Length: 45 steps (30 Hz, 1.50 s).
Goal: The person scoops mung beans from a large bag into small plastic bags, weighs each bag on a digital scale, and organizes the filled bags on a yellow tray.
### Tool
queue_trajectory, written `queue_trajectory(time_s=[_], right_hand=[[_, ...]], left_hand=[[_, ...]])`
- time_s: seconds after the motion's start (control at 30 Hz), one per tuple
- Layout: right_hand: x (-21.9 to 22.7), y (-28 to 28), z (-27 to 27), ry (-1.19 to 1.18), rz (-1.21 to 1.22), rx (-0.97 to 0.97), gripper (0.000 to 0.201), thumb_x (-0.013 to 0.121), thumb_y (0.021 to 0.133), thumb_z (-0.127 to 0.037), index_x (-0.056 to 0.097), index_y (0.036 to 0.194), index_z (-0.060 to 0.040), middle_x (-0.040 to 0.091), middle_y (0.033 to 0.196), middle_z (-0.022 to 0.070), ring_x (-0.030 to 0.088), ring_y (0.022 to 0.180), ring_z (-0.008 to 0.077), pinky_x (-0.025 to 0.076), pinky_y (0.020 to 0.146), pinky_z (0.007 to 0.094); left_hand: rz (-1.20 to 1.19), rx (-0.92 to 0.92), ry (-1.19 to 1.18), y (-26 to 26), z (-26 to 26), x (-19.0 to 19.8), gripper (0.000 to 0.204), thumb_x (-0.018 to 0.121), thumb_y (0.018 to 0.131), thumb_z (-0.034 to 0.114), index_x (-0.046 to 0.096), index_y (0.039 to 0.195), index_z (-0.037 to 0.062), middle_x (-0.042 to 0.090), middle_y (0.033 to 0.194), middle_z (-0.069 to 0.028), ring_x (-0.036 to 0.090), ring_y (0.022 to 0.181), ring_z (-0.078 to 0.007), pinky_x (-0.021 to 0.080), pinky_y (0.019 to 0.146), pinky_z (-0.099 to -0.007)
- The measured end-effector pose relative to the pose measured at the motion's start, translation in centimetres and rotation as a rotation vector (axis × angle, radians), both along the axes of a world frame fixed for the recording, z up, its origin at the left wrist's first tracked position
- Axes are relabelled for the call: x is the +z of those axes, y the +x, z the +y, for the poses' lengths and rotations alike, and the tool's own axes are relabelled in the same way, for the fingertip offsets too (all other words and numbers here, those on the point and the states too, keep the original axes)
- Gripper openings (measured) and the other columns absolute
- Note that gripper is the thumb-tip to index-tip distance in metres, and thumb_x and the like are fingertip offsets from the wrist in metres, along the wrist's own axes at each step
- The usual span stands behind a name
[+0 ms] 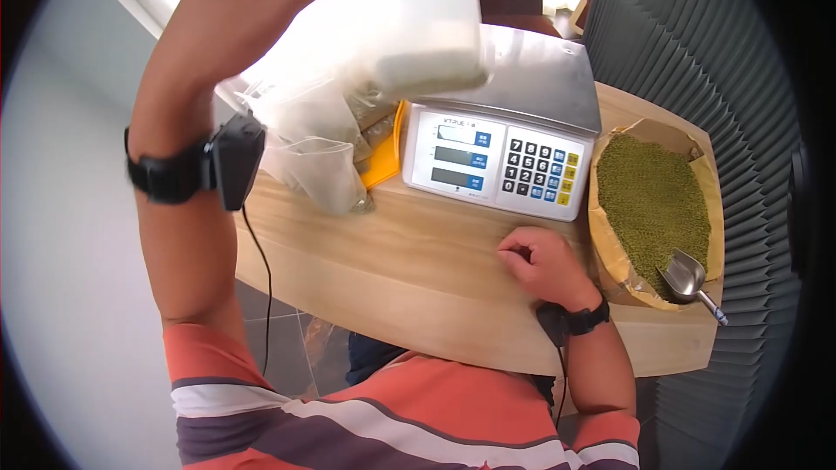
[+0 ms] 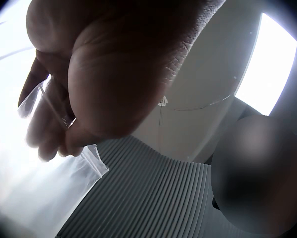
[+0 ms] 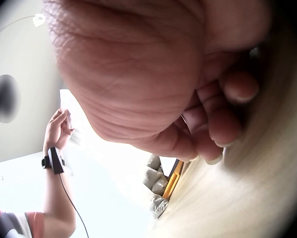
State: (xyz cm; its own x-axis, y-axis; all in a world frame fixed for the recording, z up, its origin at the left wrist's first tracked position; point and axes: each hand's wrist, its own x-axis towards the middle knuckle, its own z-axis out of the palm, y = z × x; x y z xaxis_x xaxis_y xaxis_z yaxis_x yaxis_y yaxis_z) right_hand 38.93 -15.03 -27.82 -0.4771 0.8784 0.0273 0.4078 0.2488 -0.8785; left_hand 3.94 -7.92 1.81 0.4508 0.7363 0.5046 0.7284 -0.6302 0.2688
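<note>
Raised at the top left of the head view, the left hand [image 1: 261, 0] pinches a clear plastic bag [image 1: 427, 26] by its upper edge. In the left wrist view the fingers of that hand [image 2: 54, 119] curl round the edge of the bag [image 2: 54, 183]. The bag hangs in front of the scale's steel plate [image 1: 540, 70], with something pale at its bottom, too blurred to identify. The right hand [image 1: 549, 265] rests on the table below the scale keypad, its fingers loosely curled with nothing in them; the right wrist view shows this hand [image 3: 153, 89] close up.
A digital scale [image 1: 453, 187] stands at the middle of the table [image 1: 392, 248]. Left of it are filled clear bags [image 1: 313, 165] and a yellow-orange tray [image 1: 383, 164]. At the right, an open sack of green beans [image 1: 653, 191] holds a metal scoop [image 1: 685, 275]. Grey pleated curtain [image 1: 749, 209] beyond.
</note>
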Motion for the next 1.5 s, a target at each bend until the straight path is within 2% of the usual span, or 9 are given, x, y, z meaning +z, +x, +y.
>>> queue_trajectory(time_s=[0.13, 0.3, 0.53, 0.6, 0.67, 0.9, 1.1, 1.27, 1.5], right_hand=[[0.3, -0.2, -0.1, -0.019, 0.008, -0.009, 0.009, 0.076, 0.096, -0.008, 0.078, 0.101, -0.0001, 0.076, 0.085, 0.0127, 0.071, 0.075, 0.0213, 0.056, 0.071, 0.0340], [0.1, -0.1, 0.1, -0.034, 0.014, -0.002, 0.010, 0.075, 0.096, -0.008, 0.077, 0.101, 0.0004, 0.075, 0.085, 0.0128, 0.071, 0.075, 0.0220, 0.056, 0.071, 0.0343], [-0.3, 0.1, 0.1, -0.001, 0.042, 0.005, 0.011, 0.075, 0.096, -0.010, 0.076, 0.102, -0.0006, 0.076, 0.086, 0.0143, 0.072, 0.076, 0.0266, 0.056, 0.071, 0.0364], [-0.7, 0.1, 0.1, -0.008, 0.037, -0.026, 0.010, 0.076, 0.096, -0.010, 0.077, 0.102, -0.0015, 0.076, 0.085, 0.0138, 0.072, 0.076, 0.0263, 0.057, 0.071, 0.0369], [-1.0, 0.2, 0.2, 0.034, 0.033, 0.015, 0.011, 0.076, 0.100, -0.010, 0.076, 0.104, 0.0003, 0.077, 0.086, 0.0101, 0.070, 0.076, 0.0171, 0.056, 0.071, 0.0322], [-1.2, 0.4, 0.3, 0.037, 0.020, -0.006, 0.012, 0.076, 0.099, -0.012, 0.077, 0.104, -0.0016, 0.077, 0.087, 0.0108, 0.071, 0.077, 0.0217, 0.057, 0.073, 0.0343], [-2.2, 0.5, 0.4, 0.146, -0.011, -0.011, 0.014, 0.074, 0.096, -0.013, 0.078, 0.105, -0.0024, 0.077, 0.092, 0.0139, 0.075, 0.084, 0.0299, 0.059, 0.077, 0.0387], [-2.3, 0.4, 0.3, 0.153, 0.042, 0.000, 0.012, 0.070, 0.095, -0.015, 0.075, 0.097, -0.0051, 0.077, 0.090, 0.0163, 0.075, 0.086, 0.0374, 0.059, 0.079, 0.0459], [-2.9, 0.6, 0.3, 0.188, 0.067, -0.003, 0.013, 0.072, 0.096, -0.014, 0.076, 0.101, -0.0025, 0.077, 0.089, 0.0157, 0.076, 0.084, 0.0334, 0.059, 0.076, 0.0420]], left_hand=[[-0.132, 0.029, -0.241, -2.8, -5.8, -1.5, 0.015, 0.071, 0.110, 0.013, 0.076, 0.112, -0.0008, 0.078, 0.104, -0.0053, 0.071, 0.099, -0.0138, 0.056, 0.094, -0.0310], [-0.135, 0.294, -0.433, -6.5, -11.4, -5.5, 0.015, 0.074, 0.107, 0.009, 0.077, 0.110, -0.0045, 0.076, 0.099, -0.0043, 0.068, 0.096, -0.0134, 0.053, 0.091, -0.0283], [-0.012, 0.435, -0.697, -13.3, -10.8, -12.1, 0.007, 0.074, 0.102, 0.003, 0.076, 0.106, -0.0031, 0.075, 0.098, -0.0055, 0.065, 0.095, -0.0132, 0.052, 0.088, -0.0302], [-0.064, 0.478, -0.604, -14.0, -10.2, -13.6, 0.007, 0.073, 0.102, 0.003, 0.076, 0.106, -0.0031, 0.074, 0.097, -0.0049, 0.064, 0.092, -0.0134, 0.051, 0.087, -0.0298], [-0.145, 0.465, -0.594, -14.2, -9.4, -14.2, 0.008, 0.072, 0.103, 0.002, 0.075, 0.106, -0.0042, 0.074, 0.097, -0.0062, 0.065, 0.094, -0.0149, 0.051, 0.088, -0.0300], [-0.044, 0.409, -0.268, -14.1, -6.7, -16.1, 0.010, 0.068, 0.103, -0.003, 0.074, 0.111, -0.0058, 0.072, 0.115, -0.0143, 0.069, 0.108, -0.0259, 0.053, 0.099, -0.0340], [0.092, 0.481, -0.110, -13.7, -6.9, -17.5, 0.015, 0.066, 0.105, -0.003, 0.077, 0.115, -0.0028, 0.062, 0.155, -0.0251, 0.055, 0.152, -0.0382, 0.047, 0.118, -0.0408], [0.074, 0.520, -0.128, -15.3, -7.3, -19.0, 0.021, 0.065, 0.103, -0.004, 0.074, 0.122, -0.0013, 0.056, 0.163, -0.0234, 0.049, 0.157, -0.0385, 0.042, 0.125, -0.0446], [-0.018, 0.599, -0.003, -12.2, -9.2, -19.1, 0.041, 0.065, 0.102, -0.006, 0.065, 0.142, 0.0004, 0.055, 0.165, -0.0211, 0.050, 0.157, -0.0367, 0.038, 0.128, -0.0467]])
